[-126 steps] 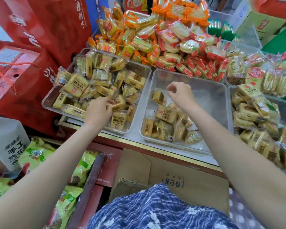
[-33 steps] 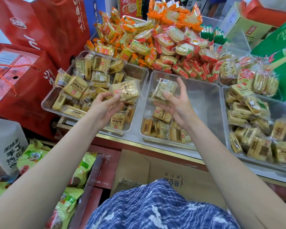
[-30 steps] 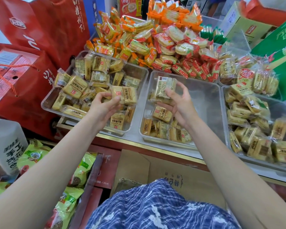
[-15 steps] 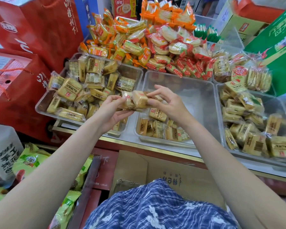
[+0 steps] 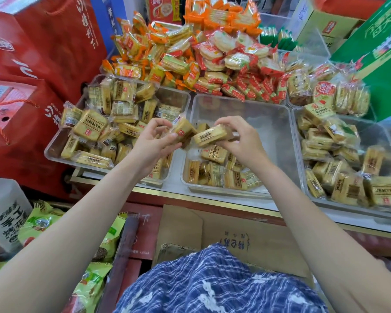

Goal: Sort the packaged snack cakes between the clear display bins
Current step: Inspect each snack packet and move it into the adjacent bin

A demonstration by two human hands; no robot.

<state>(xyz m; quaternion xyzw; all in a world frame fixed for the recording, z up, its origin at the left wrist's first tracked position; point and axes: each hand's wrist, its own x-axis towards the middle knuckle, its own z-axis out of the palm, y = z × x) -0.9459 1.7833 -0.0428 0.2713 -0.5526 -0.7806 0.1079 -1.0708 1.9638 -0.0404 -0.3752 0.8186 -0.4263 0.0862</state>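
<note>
Three clear bins stand side by side on the counter: a left bin (image 5: 54, 146) heaped with yellow snack cakes, a middle bin (image 5: 278, 123) with a small pile along its near side, and a right bin (image 5: 380, 132) about half full. My left hand (image 5: 152, 143) pinches one yellow cake (image 5: 182, 130) above the gap between the left and middle bins. My right hand (image 5: 240, 141) grips a second yellow cake (image 5: 209, 136) just beside it. The two cakes almost touch, held above the near-left corner of the middle bin.
Behind the bins lie piles of orange-wrapped (image 5: 158, 57) and red-wrapped snacks (image 5: 237, 71). Red gift bags (image 5: 38, 48) stand at the left, green cartons (image 5: 379, 50) at the right. Below the counter edge are a cardboard box (image 5: 233, 236) and green packets (image 5: 41, 224).
Both hands lifted a cake each, then came together over the gap between left and middle bins. In the last half second the two cakes drew slightly apart and turned.
</note>
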